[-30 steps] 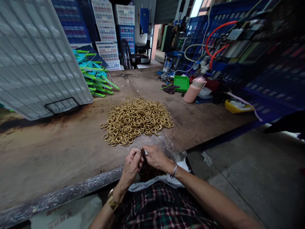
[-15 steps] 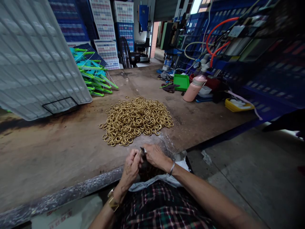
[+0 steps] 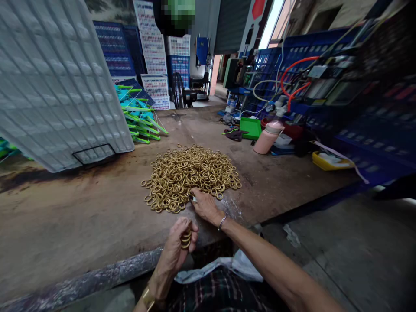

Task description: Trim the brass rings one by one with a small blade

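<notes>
A heap of brass-coloured metal rings (image 3: pixel 195 169) lies on the worktable in front of me. Low at the table's front edge, my left hand (image 3: pixel 180 242) is closed around several of the rings (image 3: pixel 186 239), stacked between thumb and fingers. My right hand (image 3: pixel 206 207) reaches to the near edge of the heap, its fingertips touching the rings. Under its bent fingers shows a small dark and white thing (image 3: pixel 194 199), too small to name.
A pale ribbed plastic panel (image 3: pixel 71 86) leans at the left, beside green and turquoise plastic frames (image 3: pixel 143 119). At the right stand a pink bottle (image 3: pixel 267 139), a green tray (image 3: pixel 250 127) and a yellow tray (image 3: pixel 331 162). The worktable (image 3: pixel 97 216) ends close before me.
My hands were together near the table edge and are now apart. My right hand has gone forward to the heap. My left hand has turned, showing the rings in it. The view has tilted up.
</notes>
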### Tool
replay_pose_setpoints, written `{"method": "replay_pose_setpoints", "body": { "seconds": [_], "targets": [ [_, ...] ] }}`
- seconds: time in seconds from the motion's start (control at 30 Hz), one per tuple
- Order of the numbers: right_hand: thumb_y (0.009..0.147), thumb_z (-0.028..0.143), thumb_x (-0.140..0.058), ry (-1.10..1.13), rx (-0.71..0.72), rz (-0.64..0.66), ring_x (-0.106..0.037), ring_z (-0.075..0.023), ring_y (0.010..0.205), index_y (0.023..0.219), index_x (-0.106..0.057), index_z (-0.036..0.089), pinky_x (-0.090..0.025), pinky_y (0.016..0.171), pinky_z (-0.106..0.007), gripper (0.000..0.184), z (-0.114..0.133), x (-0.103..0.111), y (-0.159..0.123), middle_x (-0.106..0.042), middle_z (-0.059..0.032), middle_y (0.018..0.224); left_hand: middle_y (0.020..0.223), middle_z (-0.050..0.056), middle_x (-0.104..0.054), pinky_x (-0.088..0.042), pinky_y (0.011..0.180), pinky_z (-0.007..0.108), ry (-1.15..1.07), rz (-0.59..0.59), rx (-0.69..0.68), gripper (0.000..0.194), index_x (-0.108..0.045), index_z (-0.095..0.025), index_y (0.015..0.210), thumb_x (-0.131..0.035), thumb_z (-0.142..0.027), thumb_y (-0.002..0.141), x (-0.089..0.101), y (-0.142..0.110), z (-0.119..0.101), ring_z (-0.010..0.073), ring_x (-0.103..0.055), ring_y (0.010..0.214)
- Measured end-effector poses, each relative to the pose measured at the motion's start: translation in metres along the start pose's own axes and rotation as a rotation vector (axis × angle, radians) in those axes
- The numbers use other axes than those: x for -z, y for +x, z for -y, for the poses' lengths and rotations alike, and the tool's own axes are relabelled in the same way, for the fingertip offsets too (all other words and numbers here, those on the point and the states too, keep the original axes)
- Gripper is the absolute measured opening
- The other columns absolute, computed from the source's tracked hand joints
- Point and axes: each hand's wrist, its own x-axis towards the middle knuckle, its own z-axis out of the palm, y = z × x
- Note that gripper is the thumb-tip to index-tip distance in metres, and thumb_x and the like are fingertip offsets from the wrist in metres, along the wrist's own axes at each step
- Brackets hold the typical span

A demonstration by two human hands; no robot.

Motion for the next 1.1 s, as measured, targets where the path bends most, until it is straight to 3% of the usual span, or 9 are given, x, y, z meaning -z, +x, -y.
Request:
{"method": "replay_pose_setpoints", "body": {
  "seconds": [0.2,0.5,0.63,0.8,0.97,1.1],
  "targets": [
    [0.082,0.017,-0.042,-0.046,-0.007,-0.005,-0.058,-0.0169,0.074,0.099,-0.051,0.02,-0.028,0.06,-0.025,0.02,0.0,0.001,0.006,-0.064,-0.0046,0.086,0.067,-0.001,-0.058,-0.031,0.039,0.014,-0.143,-0.004,0.085,0.025,-0.05,-0.019,0.081,-0.068,-0.026,0.067,0.004,-0.005,-0.009,0.0077,-0.052,0.052],
    [0.086,0.021,-0.042,0.241,0.08,-0.088,-0.049,-0.012,0.063,0.082,-0.055,0.019,-0.029,0.059,-0.022,0.014,-0.023,0.001,-0.008,-0.056,-0.0007,0.07,0.071,0.003,-0.061,-0.032,0.037,0.014,-0.209,-0.094,0.117,0.024,-0.054,-0.013,0.068,-0.073,-0.026,0.062,0.012,0.004,-0.002,0.011,-0.059,0.06],
    [0.085,0.025,-0.041,0.476,0.06,-0.093,-0.047,-0.011,0.062,0.075,-0.055,0.018,-0.031,0.059,-0.021,0.018,-0.032,0.001,-0.016,-0.053,0.0013,0.066,0.067,0.001,-0.058,-0.031,0.036,0.014,-0.056,-0.102,0.048,0.027,-0.053,-0.014,0.068,-0.071,-0.033,0.064,0.009,0.01,-0.001,0.0085,-0.055,0.055],
    [0.082,0.027,-0.042,0.725,0.002,-0.041,-0.043,-0.0092,0.056,0.071,-0.055,0.017,-0.032,0.056,-0.02,0.02,-0.031,0.006,-0.027,-0.049,0.0041,0.06,0.059,-0.005,-0.051,-0.029,0.034,0.013,0.226,-0.194,-0.12,0.03,-0.05,-0.016,0.072,-0.065,-0.042,0.069,0.004,0.019,0.001,0.0042,-0.043,0.043],
    [0.079,0.027,-0.044,0.776,0.008,0.054,-0.041,-0.0085,0.053,0.067,-0.053,0.017,-0.03,0.052,-0.02,0.018,-0.016,0.023,-0.038,-0.046,0.0053,0.056,0.054,-0.008,-0.046,-0.028,0.034,0.015,0.425,-0.206,-0.18,0.034,-0.051,-0.019,0.09,-0.058,-0.046,0.072,-0.003,0.025,0.0,0.0046,-0.037,0.038],
    [0.079,0.027,-0.045,0.755,0.029,0.052,-0.04,-0.0086,0.054,0.064,-0.052,0.017,-0.031,0.054,-0.02,0.019,-0.006,0.033,-0.042,-0.045,0.0054,0.055,0.05,-0.008,-0.044,-0.028,0.037,0.016,0.58,-0.191,-0.212,0.029,-0.054,-0.017,0.079,-0.055,-0.045,0.074,-0.008,0.027,-0.003,0.0049,-0.036,0.038]
  ]
}}
